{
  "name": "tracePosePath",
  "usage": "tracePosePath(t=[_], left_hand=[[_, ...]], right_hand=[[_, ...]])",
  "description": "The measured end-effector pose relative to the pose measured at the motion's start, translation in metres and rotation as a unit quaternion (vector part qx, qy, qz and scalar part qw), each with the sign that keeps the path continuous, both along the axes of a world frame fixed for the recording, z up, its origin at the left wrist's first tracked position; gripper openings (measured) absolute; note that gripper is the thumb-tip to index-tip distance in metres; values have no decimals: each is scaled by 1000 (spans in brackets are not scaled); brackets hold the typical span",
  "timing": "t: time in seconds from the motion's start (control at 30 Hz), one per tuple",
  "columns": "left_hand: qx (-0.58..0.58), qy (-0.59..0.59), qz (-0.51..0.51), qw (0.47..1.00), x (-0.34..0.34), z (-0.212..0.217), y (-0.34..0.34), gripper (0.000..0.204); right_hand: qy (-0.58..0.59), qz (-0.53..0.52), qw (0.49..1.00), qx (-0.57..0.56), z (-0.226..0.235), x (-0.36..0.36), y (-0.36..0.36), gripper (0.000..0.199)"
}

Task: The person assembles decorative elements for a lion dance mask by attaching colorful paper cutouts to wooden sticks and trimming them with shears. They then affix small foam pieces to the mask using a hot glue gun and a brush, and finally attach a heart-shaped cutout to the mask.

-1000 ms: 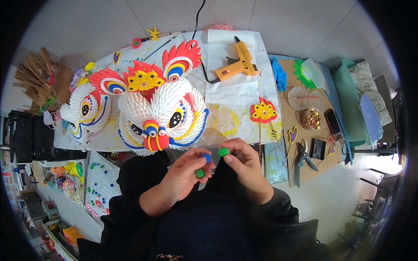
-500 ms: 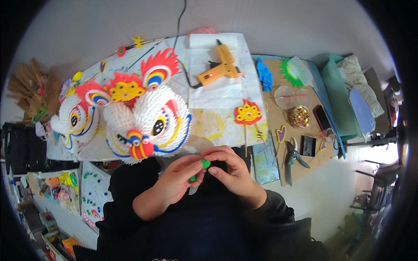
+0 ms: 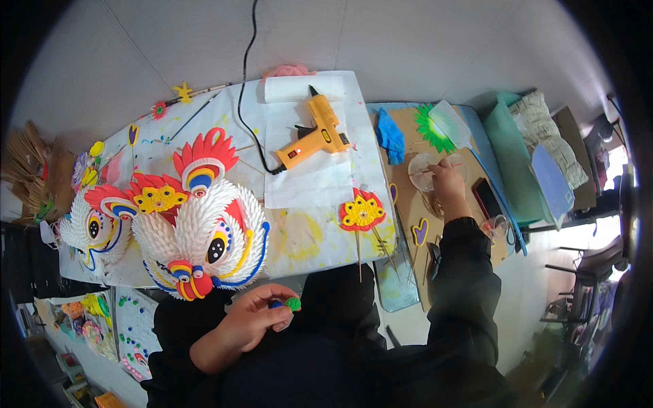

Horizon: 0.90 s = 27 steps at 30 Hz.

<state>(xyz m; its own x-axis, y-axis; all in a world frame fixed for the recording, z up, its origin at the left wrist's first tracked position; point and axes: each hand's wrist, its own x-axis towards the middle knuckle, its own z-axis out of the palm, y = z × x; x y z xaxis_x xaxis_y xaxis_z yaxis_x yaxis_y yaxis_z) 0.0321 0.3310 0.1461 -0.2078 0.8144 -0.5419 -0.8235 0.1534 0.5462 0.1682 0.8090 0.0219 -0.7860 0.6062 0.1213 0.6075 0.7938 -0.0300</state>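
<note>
A small green pom-pom (image 3: 293, 303) is pinched in the fingers of the left hand (image 3: 255, 318), close to the body, just below the big white paper lion head (image 3: 204, 231). A clear round dish (image 3: 423, 170) is touched by the right hand (image 3: 447, 180), fingers curled together.

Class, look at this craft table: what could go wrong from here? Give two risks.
The glue gun lies on the paper with its light on and its cord trailing across the table; it might scorch the paper or burn a sleeve. While the right hand reaches out to the clear dish, the small green ball pinched in the left hand could slip.
</note>
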Motion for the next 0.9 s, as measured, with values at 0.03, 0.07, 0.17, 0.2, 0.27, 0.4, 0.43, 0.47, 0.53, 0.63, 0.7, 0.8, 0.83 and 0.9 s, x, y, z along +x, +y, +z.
tracePosePath(t=[0.03, 0.07, 0.17, 0.2, 0.27, 0.4, 0.43, 0.47, 0.53, 0.63, 0.7, 0.8, 0.83, 0.9], left_hand=[[-14, 8, -5, 1000, 0, -1, 1, 25], [-30, 12, -11, 999, -1, -2, 2, 26], [-24, 7, -28, 999, -5, -4, 4, 28], [-19, 9, -35, 999, -4, -4, 5, 29], [-20, 23, -42, 999, -4, -4, 6, 31], [-18, 33, -66, 997, -3, -2, 9, 34], [-17, 44, -60, 997, -2, -2, 10, 35], [-15, 54, -55, 997, -1, -1, 11, 36], [-15, 61, -50, 997, -1, -1, 12, 37], [-20, 43, -39, 998, -1, -3, 11, 38], [6, 13, -14, 1000, -1, -6, 10, 36], [35, -35, 0, 999, 0, -8, 10, 34], [36, -36, 5, 999, 1, -8, 10, 33], [44, -41, 7, 998, 2, -8, 12, 32]], right_hand=[[-8, 13, 1000, 9, -5, -3, 3, 19], [-16, 25, 999, 19, -10, -5, 5, 18], [-36, 24, 999, 32, -15, -10, 10, 13], [-35, 30, 998, 38, -16, -11, 11, 11], [-29, 65, 996, 54, -17, -11, 14, 8], [-26, 104, 991, 83, -13, -14, 19, 7], [-9, 103, 990, 91, -10, -16, 21, 7], [15, 102, 990, 96, -4, -17, 24, 8], [45, 68, 992, 95, 6, -19, 26, 11], [122, -13, 992, 24, 24, -9, 30, 19], [219, -36, 973, -69, 28, -2, 30, 24], [361, -9, 914, -184, 26, 1, 31, 27], [387, -41, 895, -217, 25, -1, 31, 29], [377, -33, 911, -161, 29, -3, 28, 31]])
